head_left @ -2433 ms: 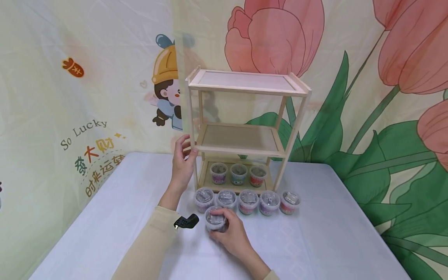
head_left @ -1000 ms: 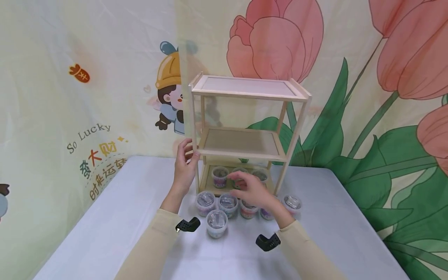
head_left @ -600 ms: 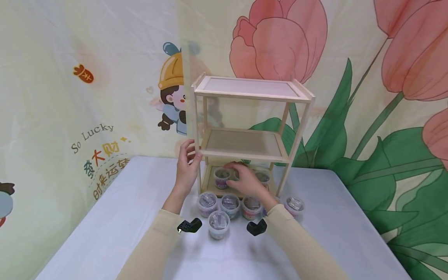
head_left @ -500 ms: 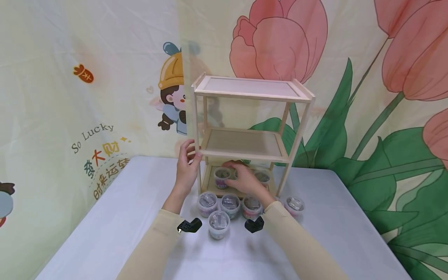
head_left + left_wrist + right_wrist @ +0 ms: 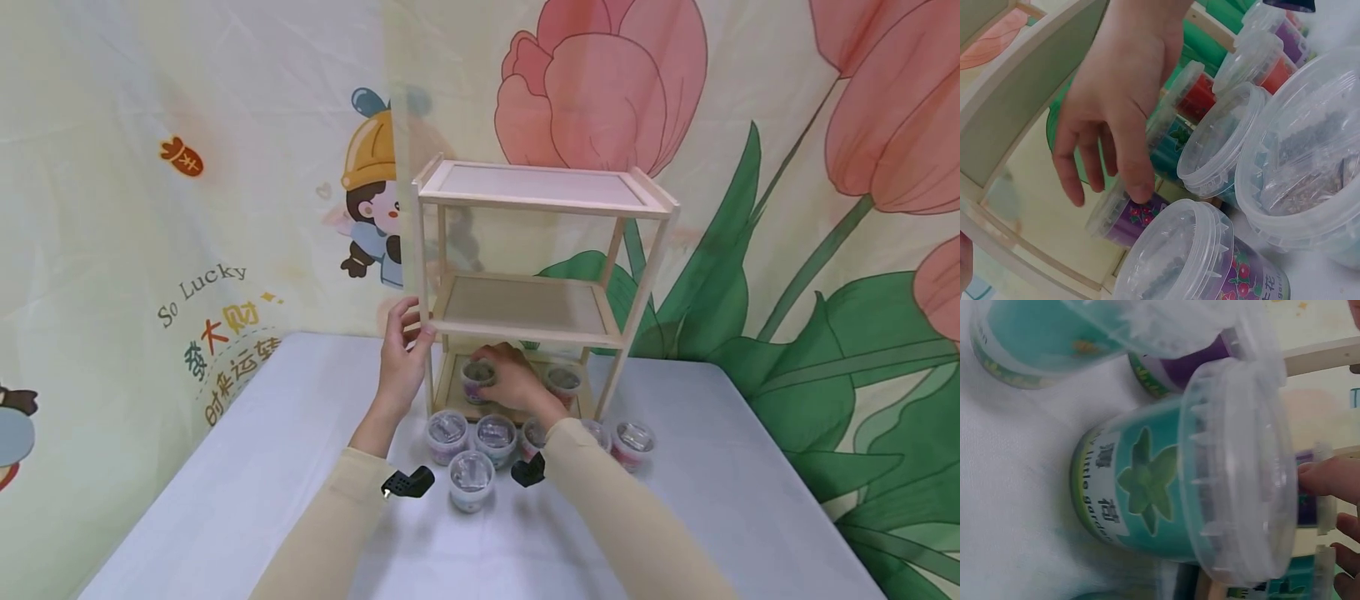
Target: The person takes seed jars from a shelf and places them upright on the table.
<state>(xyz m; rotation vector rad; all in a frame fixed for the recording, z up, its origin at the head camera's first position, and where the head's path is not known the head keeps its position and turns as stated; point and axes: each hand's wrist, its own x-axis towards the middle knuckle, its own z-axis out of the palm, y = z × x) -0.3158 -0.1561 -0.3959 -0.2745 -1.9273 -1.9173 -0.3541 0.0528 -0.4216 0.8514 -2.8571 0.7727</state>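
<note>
the white-covered bench (image 5: 225, 517) spreads below both grips, and a printed backdrop (image 5: 300, 250) with pink tulips hangs beyond them. the left grip (image 5: 400, 367) clasps the left front post (image 5: 422, 250) of a wooden rack (image 5: 540, 183) by its middle shelf (image 5: 525, 304); the right grip (image 5: 516, 383) reaches in beneath that shelf. the right sleeve (image 5: 607, 500) hides part of the row of five lidded tubs (image 5: 495, 433) just in front of the right grip. a lone tub (image 5: 472, 482) stands nearer the person, a clear packet visible inside. the purple tub (image 5: 477, 392) sits on the bottom shelf (image 5: 450, 387), left of the right grip, which is released, fingers loosely spread about it; i cannot tell whether they touch. under that grip is a teal tub (image 5: 1169, 147), and right of it a red tub (image 5: 564, 387).
</note>
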